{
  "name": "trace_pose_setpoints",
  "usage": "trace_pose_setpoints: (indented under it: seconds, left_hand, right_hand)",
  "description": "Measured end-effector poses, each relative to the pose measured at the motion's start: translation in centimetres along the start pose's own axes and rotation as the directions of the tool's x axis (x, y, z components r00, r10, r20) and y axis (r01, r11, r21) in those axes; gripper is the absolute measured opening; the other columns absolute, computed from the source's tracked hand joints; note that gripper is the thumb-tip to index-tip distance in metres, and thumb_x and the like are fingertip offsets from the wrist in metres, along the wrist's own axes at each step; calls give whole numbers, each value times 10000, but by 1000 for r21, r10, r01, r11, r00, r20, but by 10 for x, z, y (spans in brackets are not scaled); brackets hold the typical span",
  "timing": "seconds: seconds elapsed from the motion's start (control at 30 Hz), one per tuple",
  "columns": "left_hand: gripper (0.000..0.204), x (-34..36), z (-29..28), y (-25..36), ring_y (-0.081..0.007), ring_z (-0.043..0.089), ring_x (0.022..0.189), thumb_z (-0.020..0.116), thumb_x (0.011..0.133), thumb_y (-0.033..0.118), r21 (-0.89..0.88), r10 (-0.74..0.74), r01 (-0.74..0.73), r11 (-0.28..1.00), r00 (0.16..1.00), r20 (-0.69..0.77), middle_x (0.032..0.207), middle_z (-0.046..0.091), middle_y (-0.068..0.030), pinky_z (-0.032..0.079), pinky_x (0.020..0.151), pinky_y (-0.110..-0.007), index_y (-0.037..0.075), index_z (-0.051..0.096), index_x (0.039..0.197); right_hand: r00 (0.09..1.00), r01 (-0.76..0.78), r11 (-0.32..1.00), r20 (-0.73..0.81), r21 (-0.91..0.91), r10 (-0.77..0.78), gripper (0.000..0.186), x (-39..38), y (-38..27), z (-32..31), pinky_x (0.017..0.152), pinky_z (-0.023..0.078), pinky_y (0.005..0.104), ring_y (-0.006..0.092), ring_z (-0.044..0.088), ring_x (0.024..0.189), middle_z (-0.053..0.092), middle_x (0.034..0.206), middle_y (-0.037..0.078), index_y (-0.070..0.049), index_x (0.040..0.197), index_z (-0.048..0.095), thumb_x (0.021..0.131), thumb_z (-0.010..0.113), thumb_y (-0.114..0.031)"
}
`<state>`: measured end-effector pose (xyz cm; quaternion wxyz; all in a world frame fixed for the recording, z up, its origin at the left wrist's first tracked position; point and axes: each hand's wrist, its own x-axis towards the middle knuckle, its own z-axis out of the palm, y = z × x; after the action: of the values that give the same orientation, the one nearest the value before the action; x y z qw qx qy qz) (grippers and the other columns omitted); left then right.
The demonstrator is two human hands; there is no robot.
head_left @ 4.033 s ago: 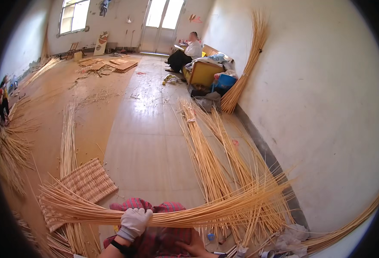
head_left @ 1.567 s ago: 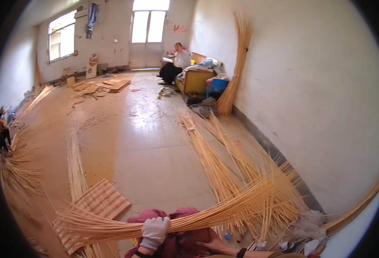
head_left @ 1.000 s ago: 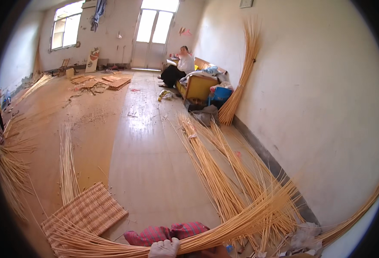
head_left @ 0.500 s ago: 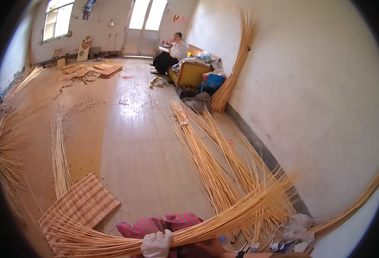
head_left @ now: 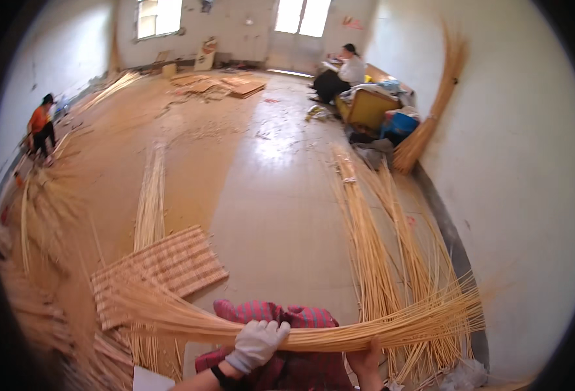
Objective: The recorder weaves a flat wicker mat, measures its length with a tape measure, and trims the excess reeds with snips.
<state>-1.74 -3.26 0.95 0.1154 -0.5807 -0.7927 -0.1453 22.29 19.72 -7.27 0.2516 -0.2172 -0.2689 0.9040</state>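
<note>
A long, bowed bundle of thin tan wicker rods [head_left: 330, 339] lies crosswise over my lap, its ends fanning out left and right. My left hand [head_left: 258, 344], in a whitish glove, is closed around the bundle left of its middle. Bare and lower down, my right hand [head_left: 365, 357] grips it from below farther right; the bundle hides part of its fingers. Red-and-blue striped cloth [head_left: 313, 317] covers my legs beneath. The left end of the bundle passes over a woven wicker panel [head_left: 186, 260] on the floor.
More rod bundles [head_left: 375, 251] lie on the floor at right; another bundle [head_left: 434, 111] leans on the wall. Loose rods [head_left: 149, 195] lie at left. A person [head_left: 343, 72] sits by a yellow chair [head_left: 362, 112]; another person [head_left: 41, 127] stands far left. Flat woven panels [head_left: 219, 85] lie farther back.
My view has swung left, bringing the standing person in. The bundle and both hands are now higher in the picture, and my right hand shows under the rods.
</note>
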Motion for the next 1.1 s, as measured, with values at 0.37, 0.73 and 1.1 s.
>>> trace_pose_setpoints:
  seconds: [0.37, 0.73, 1.1]
  left_hand:
    - [567, 9, -35, -12, -313, 681, 848, 642, 879, 227, -193, 51, -33, 981, 995, 86, 970, 655, -116, 536, 750, -443, 119, 501, 1418]
    - [676, 111, -98, -12, -312, 667, 910, 771, 777, 219, -263, 147, -247, 933, 926, -347, 996, 645, -116, 537, 845, -424, 65, 544, 1394]
    - [660, 166, -25, 11, -357, 683, 1051, 875, 779, 223, -739, 43, -231, 632, 964, -264, 1157, 689, -159, 556, 900, -431, 91, 549, 1337]
  right_hand:
    - [883, 374, 913, 238, 165, -405, 774, 43, -47, 97, 993, 512, 449, 210, 644, 1019, 664, 1133, 47, -278, 1611, 321, 951, 723, -316]
    - [385, 778, 582, 554, 235, -738, 1180, -3, -151, 277, 1129, 410, 514, 297, 638, 1107, 618, 1268, 125, -231, 1665, -25, 871, 846, -261]
    - [399, 738, 672, 761, 64, -511, 775, 37, -179, 292, 981, 525, 449, 227, 650, 934, 625, 1008, 87, -81, 1522, 316, 871, 735, -60]
